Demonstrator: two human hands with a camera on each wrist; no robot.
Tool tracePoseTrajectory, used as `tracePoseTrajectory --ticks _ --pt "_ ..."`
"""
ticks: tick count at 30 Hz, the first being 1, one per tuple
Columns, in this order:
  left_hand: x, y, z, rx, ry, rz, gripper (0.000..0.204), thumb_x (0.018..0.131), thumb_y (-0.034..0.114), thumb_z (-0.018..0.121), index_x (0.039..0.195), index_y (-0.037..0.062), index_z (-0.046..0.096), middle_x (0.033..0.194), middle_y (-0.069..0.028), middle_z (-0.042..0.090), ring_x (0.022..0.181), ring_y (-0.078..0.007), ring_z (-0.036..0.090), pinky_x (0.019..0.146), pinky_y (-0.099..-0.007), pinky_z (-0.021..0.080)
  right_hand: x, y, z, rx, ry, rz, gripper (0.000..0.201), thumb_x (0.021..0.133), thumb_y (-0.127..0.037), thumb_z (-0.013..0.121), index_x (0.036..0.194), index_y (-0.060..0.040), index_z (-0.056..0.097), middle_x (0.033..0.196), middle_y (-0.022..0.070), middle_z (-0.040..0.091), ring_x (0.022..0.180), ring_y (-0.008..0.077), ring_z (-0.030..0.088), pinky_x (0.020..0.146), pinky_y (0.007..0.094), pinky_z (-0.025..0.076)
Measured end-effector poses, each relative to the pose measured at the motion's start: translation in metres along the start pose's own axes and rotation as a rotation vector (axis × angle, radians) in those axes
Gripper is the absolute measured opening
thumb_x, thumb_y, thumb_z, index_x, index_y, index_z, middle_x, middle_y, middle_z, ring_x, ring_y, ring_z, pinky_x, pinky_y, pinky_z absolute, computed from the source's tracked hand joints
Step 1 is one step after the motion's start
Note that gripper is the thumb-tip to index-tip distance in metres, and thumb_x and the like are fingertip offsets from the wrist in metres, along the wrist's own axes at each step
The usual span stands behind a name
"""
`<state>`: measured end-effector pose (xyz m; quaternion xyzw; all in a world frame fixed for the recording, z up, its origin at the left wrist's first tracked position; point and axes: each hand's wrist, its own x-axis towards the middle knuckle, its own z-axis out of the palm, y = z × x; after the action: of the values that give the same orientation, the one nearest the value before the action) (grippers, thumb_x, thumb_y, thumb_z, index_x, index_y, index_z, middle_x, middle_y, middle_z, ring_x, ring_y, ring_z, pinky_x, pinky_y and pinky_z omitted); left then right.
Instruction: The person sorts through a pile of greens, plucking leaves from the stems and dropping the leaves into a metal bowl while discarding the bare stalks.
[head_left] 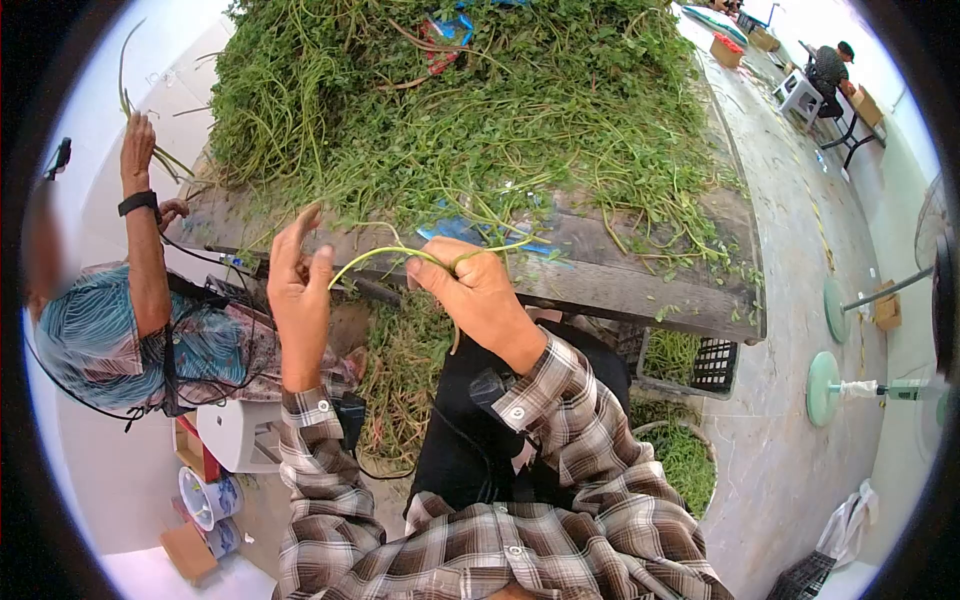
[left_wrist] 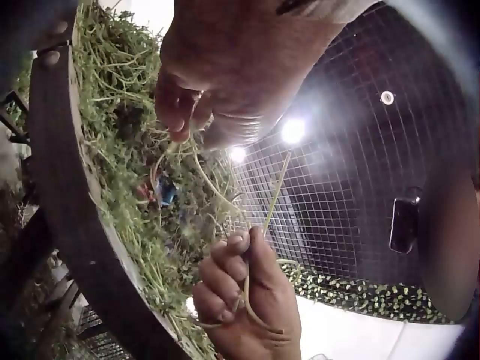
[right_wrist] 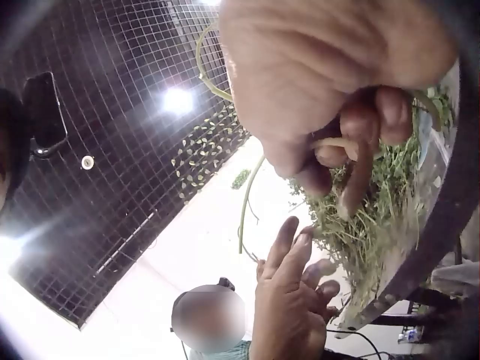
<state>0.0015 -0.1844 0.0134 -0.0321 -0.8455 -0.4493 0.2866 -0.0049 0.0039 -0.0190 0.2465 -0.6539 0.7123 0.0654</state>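
In the head view, the right hand (head_left: 478,290) pinches green stems (head_left: 385,250) between thumb and curled fingers; one arcs toward the left hand. The left hand (head_left: 300,300) is raised, its fingers fairly straight, its thumb close to that stem's tip. In the right wrist view, the left hand (right_wrist: 289,307) has extended fingers, with a stem end (right_wrist: 241,240) apart from them; the right hand (right_wrist: 337,60) curls round a stem piece. The left wrist view has the right hand (left_wrist: 251,292) gripping stems below the left hand (left_wrist: 240,67); whether the left touches one is unclear there.
A large heap of leafy greens (head_left: 480,120) covers much of the wooden table (head_left: 640,300). At left, another person (head_left: 150,330) holds up stems. Below the table's right side are a black crate (head_left: 712,365) and a basket of greens (head_left: 685,465). Fans stand at right.
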Motion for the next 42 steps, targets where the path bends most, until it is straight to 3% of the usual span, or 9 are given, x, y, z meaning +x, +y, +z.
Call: tracePoseTrajectory --ticks 3,9,16,22,29,32,36,38,42 --pt "0.0 -0.002 0.005 0.024 -0.075 0.146 0.033 0.088 0.009 0.052 0.12 0.0045 0.054 0.121 -0.0062 0.05 0.061 -0.0052 0.047 0.053 -0.0168 0.04 -0.001 -0.002 0.001 0.007 -0.045 0.047 0.025 0.087 -0.016 0.056 0.071 0.0033 0.054 0.063 0.0092 0.047 0.061 0.0185 0.045 0.058 0.0314 0.037" --pt "-0.001 -0.008 0.006 -0.02 -0.267 -0.055 0.017 0.089 0.005 0.05 0.101 0.0003 0.062 0.098 -0.0048 0.058 0.069 -0.0074 0.055 0.056 -0.0194 0.045 -0.001 0.002 -0.001 0.02 -0.032 0.01 0.026 0.087 -0.017 0.056 0.07 0.003 0.052 0.063 0.0094 0.045 0.06 0.0191 0.045 0.057 0.0321 0.037" --pt "-0.009 -0.02 0.0 0.053 -0.315 0.086 0.015 0.082 0.001 0.056 0.096 -0.0032 0.061 0.085 -0.0076 0.059 0.072 -0.0115 0.055 0.061 -0.024 0.044 -0.002 -0.002 -0.002 -0.01 -0.012 0.014 0.025 0.085 -0.016 0.057 0.07 0.0031 0.052 0.061 0.0106 0.043 0.059 0.0198 0.044 0.056 0.0331 0.036" --pt "-0.011 -0.031 0.0 0.151 -0.175 -0.078 0.01 0.081 0.003 0.054 0.089 -0.0023 0.058 0.076 -0.0064 0.056 0.063 -0.0115 0.051 0.056 -0.0235 0.041 -0.003 0.001 0.002 -0.007 -0.008 0.006 0.025 0.085 -0.015 0.058 0.069 0.0029 0.051 0.06 0.0106 0.041 0.057 0.0202 0.042 0.055 0.0329 0.035" --pt "0.005 -0.044 -0.008 -0.493 0.123 -0.321 0.014 0.087 0.01 0.051 0.09 0.0002 0.059 0.07 -0.0008 0.054 0.054 -0.0051 0.046 0.048 -0.0202 0.037 -0.003 -0.004 -0.005 0.131 0.02 0.107 0.029 0.089 -0.019 0.054 0.068 0.0009 0.052 0.058 0.004 0.042 0.056 0.0136 0.041 0.054 0.0307 0.036" --pt "0.002 -0.019 0.012 0.033 -0.171 -0.136 0.015 0.084 0.008 0.056 0.095 -0.001 0.063 0.091 -0.0061 0.062 0.07 -0.0084 0.054 0.061 -0.0227 0.044 -0.003 -0.009 -0.005 0.249 -0.019 0.152 0.031 0.092 -0.024 0.05 0.072 -0.0013 0.054 0.057 -0.0007 0.043 0.055 0.0082 0.041 0.052 0.0259 0.035" --pt "-0.006 -0.002 0.053 -0.138 -0.299 -0.03 0.019 0.078 0.003 0.059 0.096 0.0009 0.063 0.093 -0.0073 0.063 0.079 -0.0162 0.058 0.071 -0.0288 0.046 -0.005 -0.005 -0.001 0.443 -0.083 0.212 0.032 0.093 -0.03 0.048 0.078 -0.0036 0.057 0.052 -0.0039 0.043 0.046 0.0029 0.039 0.043 0.0186 0.028" --pt "0.0 0.003 0.064 0.08 -0.459 0.508 0.025 0.079 0.012 0.058 0.101 -0.001 0.061 0.098 -0.0092 0.058 0.086 -0.0236 0.054 0.076 -0.033 0.043 -0.005 -0.008 -0.004 0.53 -0.14 0.268 0.032 0.094 -0.029 0.047 0.079 -0.0032 0.056 0.052 -0.0027 0.044 0.044 0.0041 0.04 0.041 0.019 0.029" --pt "0.004 0.014 0.085 0.019 -0.575 0.543 0.034 0.067 0.018 0.063 0.1 0.009 0.063 0.093 -0.0083 0.057 0.088 -0.03 0.05 0.075 -0.0371 0.042 -0.006 -0.005 -0.011 0.589 -0.142 0.266 0.031 0.095 -0.027 0.046 0.079 -0.0024 0.056 0.052 -0.0019 0.044 0.043 0.0048 0.039 0.04 0.0194 0.028"
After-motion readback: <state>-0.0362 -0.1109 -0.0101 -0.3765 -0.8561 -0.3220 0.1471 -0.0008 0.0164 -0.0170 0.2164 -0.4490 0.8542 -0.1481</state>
